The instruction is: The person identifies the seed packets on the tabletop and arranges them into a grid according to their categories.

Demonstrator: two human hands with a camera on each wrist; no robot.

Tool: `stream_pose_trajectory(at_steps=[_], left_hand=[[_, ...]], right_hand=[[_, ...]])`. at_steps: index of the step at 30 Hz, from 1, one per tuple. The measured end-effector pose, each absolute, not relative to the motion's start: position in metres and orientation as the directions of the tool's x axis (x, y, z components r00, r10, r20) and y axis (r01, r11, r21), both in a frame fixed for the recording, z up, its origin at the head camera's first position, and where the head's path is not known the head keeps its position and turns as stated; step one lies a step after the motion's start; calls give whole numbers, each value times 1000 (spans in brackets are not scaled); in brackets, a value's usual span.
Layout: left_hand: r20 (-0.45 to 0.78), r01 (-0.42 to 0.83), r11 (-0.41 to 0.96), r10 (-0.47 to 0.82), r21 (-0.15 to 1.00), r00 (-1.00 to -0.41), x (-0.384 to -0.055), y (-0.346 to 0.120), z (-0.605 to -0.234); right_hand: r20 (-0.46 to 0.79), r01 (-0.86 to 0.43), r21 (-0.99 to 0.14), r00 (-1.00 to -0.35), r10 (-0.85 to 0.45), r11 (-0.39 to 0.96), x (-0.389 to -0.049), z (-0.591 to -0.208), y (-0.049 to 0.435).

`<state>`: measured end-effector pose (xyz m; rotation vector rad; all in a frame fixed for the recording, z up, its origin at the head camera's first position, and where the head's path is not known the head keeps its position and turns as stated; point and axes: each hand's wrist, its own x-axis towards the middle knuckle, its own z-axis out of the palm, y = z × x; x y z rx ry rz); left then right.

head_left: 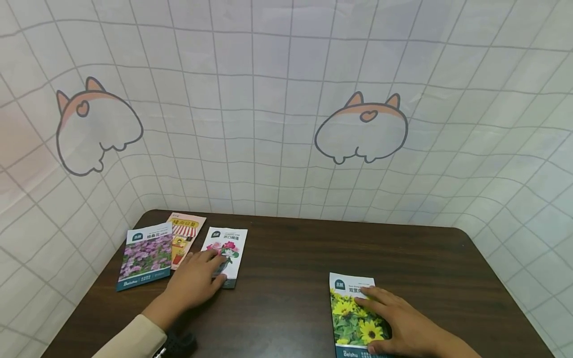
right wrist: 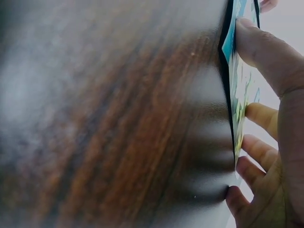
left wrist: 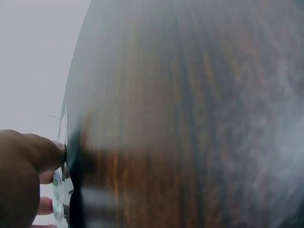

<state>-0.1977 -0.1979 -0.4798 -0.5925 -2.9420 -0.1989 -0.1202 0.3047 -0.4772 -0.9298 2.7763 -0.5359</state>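
My left hand [head_left: 195, 279] rests with its fingers over a white seed packet [head_left: 234, 251] printed with pink flowers. In the left wrist view, the thumb [left wrist: 50, 151] touches that packet near its edge. Farther right, my right hand [head_left: 405, 322] lies across a seed packet [head_left: 353, 311] with yellow flowers and a blue lower band. Its fingertips press on the packet's right side, and the hand covers the lower right part. The right wrist view shows the right thumb [right wrist: 266, 50] on the packet's face, with the other fingers spread along it.
Left of my left hand lie a purple-flower seed packet [head_left: 145, 256] and a pink-and-yellow packet [head_left: 188, 228] partly beneath it. The dark wooden table [head_left: 286, 278] meets a white gridded curtain [head_left: 268, 124] at the back. A black object [head_left: 181, 343] shows under the left sleeve.
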Motion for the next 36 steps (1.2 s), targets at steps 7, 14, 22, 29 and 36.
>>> stream_pose_trajectory(at_steps=[7,14,22,29,36], left_hand=[[132,422,900,407,107,-904,-193,-190,-475],[101,448,887,438,116,-893,-184,-183,-468],[101,477,862,466,173,-879,-175,-179,-464],[88,495,850,488,181,-869,-170,-175,-464],[101,519,829,510,210,-854,-163,-169,-462]], right_hand=[[-42,-551,-387,-790,-612,739,-122,-476,306],[-44,-545,-390,-794,-606,742,-121,-475,305],[-50,-538,-389,-798,-600,748,-120,-475,304],[-62,-529,-391,-802,-595,754,-120,-473,303],[-59,-533,-380,-801,-595,756,-120,-474,303]])
